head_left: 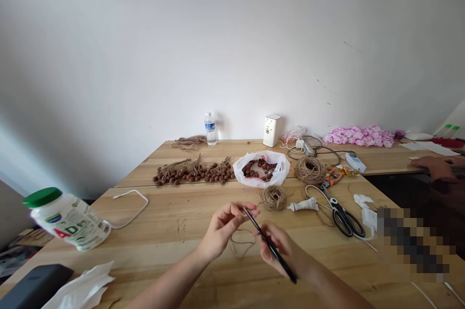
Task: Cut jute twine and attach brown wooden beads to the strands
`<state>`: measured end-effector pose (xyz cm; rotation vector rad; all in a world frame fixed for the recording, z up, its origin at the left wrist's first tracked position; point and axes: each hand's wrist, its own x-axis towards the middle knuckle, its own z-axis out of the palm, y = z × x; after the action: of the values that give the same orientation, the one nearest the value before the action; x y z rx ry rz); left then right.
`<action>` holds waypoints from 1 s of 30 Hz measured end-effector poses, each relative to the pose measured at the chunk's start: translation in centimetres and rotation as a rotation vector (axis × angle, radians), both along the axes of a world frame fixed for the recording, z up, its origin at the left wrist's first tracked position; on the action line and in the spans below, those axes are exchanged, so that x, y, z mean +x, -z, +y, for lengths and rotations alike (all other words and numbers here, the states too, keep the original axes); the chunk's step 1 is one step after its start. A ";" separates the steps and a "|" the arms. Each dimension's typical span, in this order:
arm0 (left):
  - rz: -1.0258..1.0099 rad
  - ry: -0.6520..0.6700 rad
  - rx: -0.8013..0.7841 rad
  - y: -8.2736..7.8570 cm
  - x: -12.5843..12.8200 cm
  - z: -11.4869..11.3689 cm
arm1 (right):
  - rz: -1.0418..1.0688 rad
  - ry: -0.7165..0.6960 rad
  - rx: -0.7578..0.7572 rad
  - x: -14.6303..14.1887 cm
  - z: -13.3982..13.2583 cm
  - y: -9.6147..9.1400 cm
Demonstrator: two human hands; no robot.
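My left hand (222, 228) is over the wooden table (170, 212), its fingers pinched on a thin piece of jute twine (241, 243) that hangs in a loop below. My right hand (281, 248) is closed round a thin black stick-like tool (269, 244), whose tip meets the pinched twine at my left fingertips. Just beyond them lies a small ball of twine (273, 197). A white plastic bag of brown beads (261, 168) sits behind it.
Rows of brown beads tied with twine (194, 172) lie at the back left. A larger twine coil (310, 169), glue tube (304, 206), scissors (343, 217), pliers (332, 178), water bottle (210, 129), and tipped white jar (67, 219) are about. Another person's hand (438, 167) rests at far right.
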<state>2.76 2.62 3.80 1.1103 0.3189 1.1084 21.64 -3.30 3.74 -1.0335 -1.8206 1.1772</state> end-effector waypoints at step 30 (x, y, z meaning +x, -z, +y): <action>0.163 -0.211 -0.200 -0.8 0.8 -0.2 | -0.332 0.360 0.665 -2.7 3.3 -2.4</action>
<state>3.53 2.45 4.62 1.0060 0.6733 1.1447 18.96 0.02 6.16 -1.1188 -1.9569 0.1556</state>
